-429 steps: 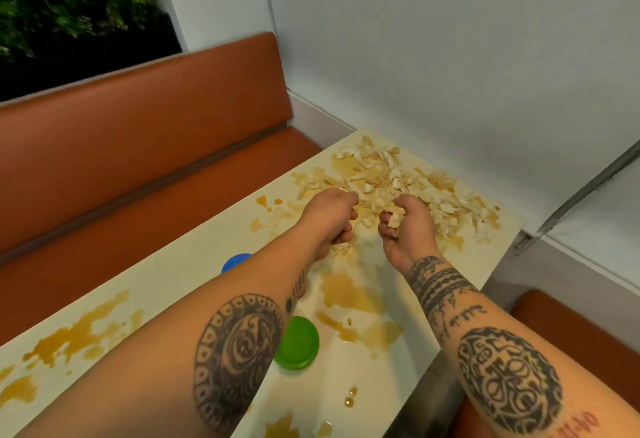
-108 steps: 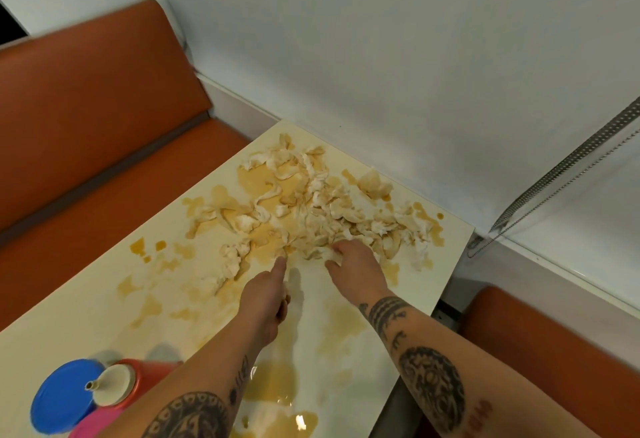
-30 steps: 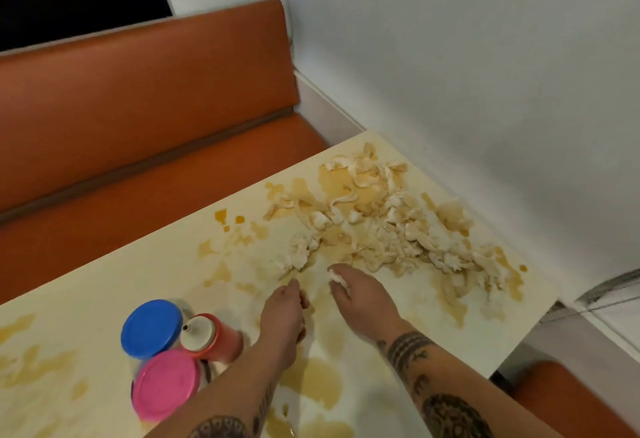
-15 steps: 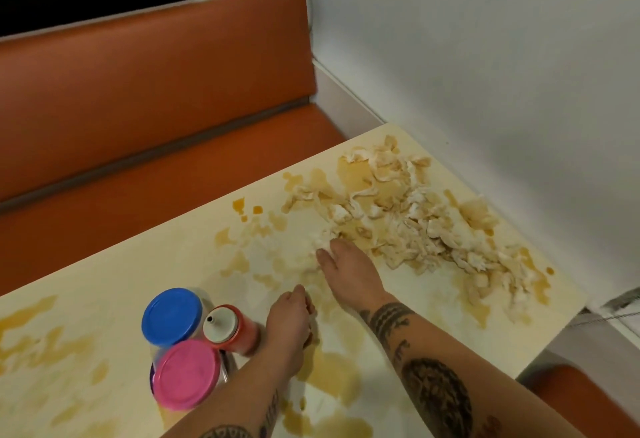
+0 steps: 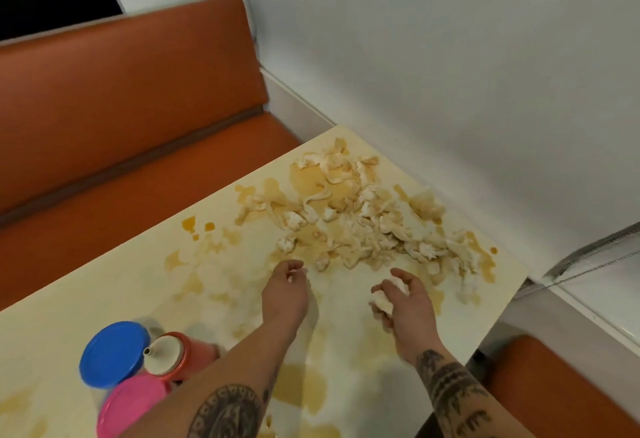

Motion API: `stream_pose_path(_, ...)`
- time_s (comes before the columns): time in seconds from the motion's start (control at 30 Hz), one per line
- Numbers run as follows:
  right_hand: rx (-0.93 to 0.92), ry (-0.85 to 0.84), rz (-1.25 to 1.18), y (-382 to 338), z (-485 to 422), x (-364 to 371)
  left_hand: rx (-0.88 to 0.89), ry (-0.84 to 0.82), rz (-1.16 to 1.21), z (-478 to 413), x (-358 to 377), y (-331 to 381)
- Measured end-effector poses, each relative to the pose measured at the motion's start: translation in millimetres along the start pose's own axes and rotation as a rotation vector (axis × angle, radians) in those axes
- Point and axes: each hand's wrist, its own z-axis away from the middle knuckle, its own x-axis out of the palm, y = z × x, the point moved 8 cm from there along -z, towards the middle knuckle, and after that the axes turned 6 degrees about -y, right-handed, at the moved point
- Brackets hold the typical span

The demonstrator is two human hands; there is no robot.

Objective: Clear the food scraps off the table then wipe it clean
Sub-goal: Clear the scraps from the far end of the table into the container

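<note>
Since half a second ago, the right hand (image 5: pixel 408 306) has pulled back from the pile's near edge, where it lay flat, and now sits turned sideways with its fingers cupped round a soft white clump (image 5: pixel 384 299) of scraps. Meanwhile the left hand (image 5: pixel 285 294) has moved forward from beside the red bottle (image 5: pixel 194 356) to just short of the pile; its fingers are curled and pinch a small pale bit (image 5: pixel 295 272) at their tips.

Most scraps (image 5: pixel 363 226) lie heaped on the far right part of the table (image 5: pixel 104 282), close to the wall (image 5: pixel 450 57): torn, ragged, doughy-looking strips and lumps, cream to tan, soaked in places. Thin amber stains (image 5: pixel 304 391) spread in irregular patches over the table's smooth, glossy cream top, under the pile and nearer the person.

At the near left stand three containers close together: a round flat blue lid (image 5: pixel 112 353), the red bottle with a white cone-shaped nozzle, and a round pink lid (image 5: pixel 131 403). An orange padded bench (image 5: pixel 121 108) runs along the table's far side.
</note>
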Motion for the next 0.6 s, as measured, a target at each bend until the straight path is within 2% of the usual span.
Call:
stream_pose_path(0.13,0.018,0.053,0.080,7,12,-21,0.177,-0.083,-0.292,-20,29,31)
stream_pose_path(0.3,0.042,0.108,0.048,16,21,-41,0.135,-0.128,-0.586,-45,52,25)
stream_pose_path(0.47,0.061,0.123,0.053,16,33,-46,0.155,-0.108,-0.625,-40,51,23)
stream_pose_path(0.6,0.089,0.117,-0.037,14,53,-45,0.111,-0.151,-0.434,-10,45,19)
